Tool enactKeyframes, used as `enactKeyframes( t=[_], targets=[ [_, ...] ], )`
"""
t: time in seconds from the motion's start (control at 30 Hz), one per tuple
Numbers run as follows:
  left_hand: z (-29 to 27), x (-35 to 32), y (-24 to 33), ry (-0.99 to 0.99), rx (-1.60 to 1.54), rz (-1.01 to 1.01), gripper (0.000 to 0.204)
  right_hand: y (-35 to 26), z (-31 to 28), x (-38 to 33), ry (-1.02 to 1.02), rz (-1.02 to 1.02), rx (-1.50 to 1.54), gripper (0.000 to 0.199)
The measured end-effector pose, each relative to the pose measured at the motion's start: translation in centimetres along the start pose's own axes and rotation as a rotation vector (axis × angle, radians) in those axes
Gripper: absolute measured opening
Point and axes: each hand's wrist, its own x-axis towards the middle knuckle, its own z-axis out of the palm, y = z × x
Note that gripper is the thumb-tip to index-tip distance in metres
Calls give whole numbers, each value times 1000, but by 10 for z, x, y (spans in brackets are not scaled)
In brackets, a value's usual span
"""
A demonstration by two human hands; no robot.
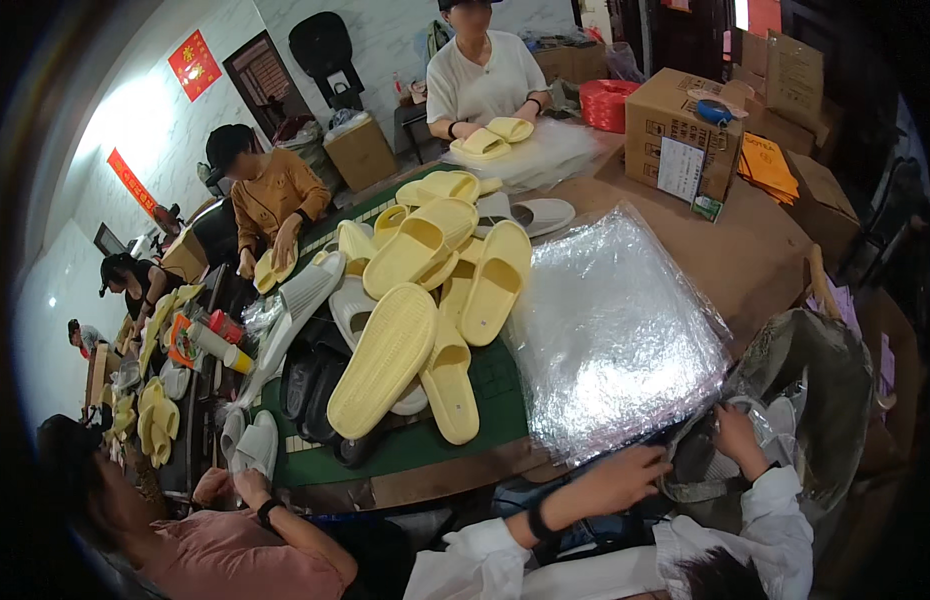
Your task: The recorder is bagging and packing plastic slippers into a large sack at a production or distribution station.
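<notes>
My right hand [740,442] reaches into the mouth of a large dark translucent sack [830,370] at the lower right. Its fingers are closed on light grey slippers in a clear plastic bag [780,422]; part of the grip is hidden. My left hand [630,474], a black band on its wrist, hovers at the sack's near-left rim. Its fingers are loosely bent and apart, holding nothing. Just beyond it lies a thick stack of shiny clear plastic bags [615,335] on the table. To its left is a heap of pale yellow slippers [383,360].
Black slippers [325,395] lie under the heap on a green mat [500,385]. A taped cardboard box [680,125] stands at the far right, near red twine [603,105]. Co-workers handle slippers across the table and along its left side; one in pink [240,555] sits close on my left.
</notes>
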Motion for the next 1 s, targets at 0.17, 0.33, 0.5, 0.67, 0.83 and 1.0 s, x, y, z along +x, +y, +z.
enactKeyframes(
  t=[0.17,0.33,0.5,0.67,0.83,1.0],
  targets=[
    [-134,-36,3,476,561,-479,68,5,-50,-24,231,15,85,35],
    [-207,-116,-112,511,1576,-895,103,-35,-59,2,156,77,204,22],
    [-163,96,-161,362,982,-256,100,-51,-62,12,502,-138,347,19],
    [-103,162,-135,123,488,-77,98,-75,-83,-3,437,-179,438,21],
    [-71,174,-104,-24,38,-60,96,-85,-70,6,259,-241,496,26],
    [-47,172,-64,-154,-389,-69,94,-112,-92,14,210,-528,701,72]
  ],
)
